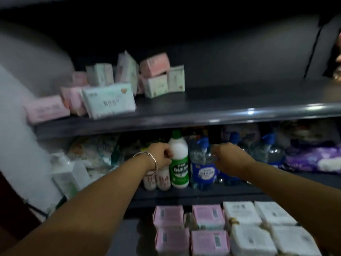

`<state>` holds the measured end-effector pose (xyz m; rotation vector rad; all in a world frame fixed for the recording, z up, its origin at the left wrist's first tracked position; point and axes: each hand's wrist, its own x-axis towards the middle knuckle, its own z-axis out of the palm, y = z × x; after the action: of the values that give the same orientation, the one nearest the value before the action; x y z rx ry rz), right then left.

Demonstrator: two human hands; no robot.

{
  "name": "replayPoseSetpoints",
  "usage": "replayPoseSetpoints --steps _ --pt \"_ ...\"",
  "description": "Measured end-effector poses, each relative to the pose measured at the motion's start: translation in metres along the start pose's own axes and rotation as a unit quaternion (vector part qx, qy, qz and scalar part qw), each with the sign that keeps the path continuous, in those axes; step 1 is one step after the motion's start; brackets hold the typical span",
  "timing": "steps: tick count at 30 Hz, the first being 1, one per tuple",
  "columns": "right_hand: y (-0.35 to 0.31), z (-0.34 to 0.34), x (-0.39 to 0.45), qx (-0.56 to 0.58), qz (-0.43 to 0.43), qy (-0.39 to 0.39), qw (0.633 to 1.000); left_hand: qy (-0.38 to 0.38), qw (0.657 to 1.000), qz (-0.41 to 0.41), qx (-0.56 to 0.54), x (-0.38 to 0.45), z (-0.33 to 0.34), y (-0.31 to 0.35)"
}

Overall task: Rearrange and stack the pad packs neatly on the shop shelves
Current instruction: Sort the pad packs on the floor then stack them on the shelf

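Eight pad packs (208,217) are counted on the bottom shelf at 5 o'clock: four pink, four white, laid flat in two rows. About ten further packs (108,102) are heaped loosely on the top shelf (221,111) at 11 o'clock. At centre, the left hand (160,156), fingers curled, is held against a white bottle (179,159). The right hand (228,157) is curled beside blue-capped bottles (203,163); its grasp cannot be told.
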<state>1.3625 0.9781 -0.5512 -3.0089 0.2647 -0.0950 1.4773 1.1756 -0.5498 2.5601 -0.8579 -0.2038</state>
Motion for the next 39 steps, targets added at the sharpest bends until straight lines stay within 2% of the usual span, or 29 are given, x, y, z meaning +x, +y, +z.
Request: replayPoseSetpoints --steps 4,10,17,21,25,31,39 --pt "-0.009 -0.058 0.030 0.037 -0.001 0.078 0.996 0.079 0.996 0.040 -0.015 0.021 -0.056 0.034" --pt "-0.035 -0.096 0.118 0.095 -0.012 0.147 0.984 0.163 0.985 0.043 -0.021 0.085 -0.104 0.023" --pt "-0.034 -0.102 0.218 0.072 0.004 0.150 0.986 0.208 0.978 -0.021 -0.011 0.172 -0.118 -0.003" --pt "-0.024 -0.099 0.264 0.065 0.023 0.139 0.988 0.278 0.958 -0.060 -0.013 0.213 -0.125 -0.011" --pt "-0.020 -0.101 0.302 0.033 0.038 0.118 0.992 0.302 0.943 -0.129 -0.048 0.248 -0.135 -0.016" --pt "-0.020 -0.102 0.348 -0.013 0.017 0.151 0.988 0.348 0.917 -0.155 -0.119 0.285 -0.132 -0.032" --pt "-0.026 -0.099 0.391 0.001 0.045 0.149 0.988 0.350 0.903 -0.149 -0.202 0.312 -0.121 -0.048"
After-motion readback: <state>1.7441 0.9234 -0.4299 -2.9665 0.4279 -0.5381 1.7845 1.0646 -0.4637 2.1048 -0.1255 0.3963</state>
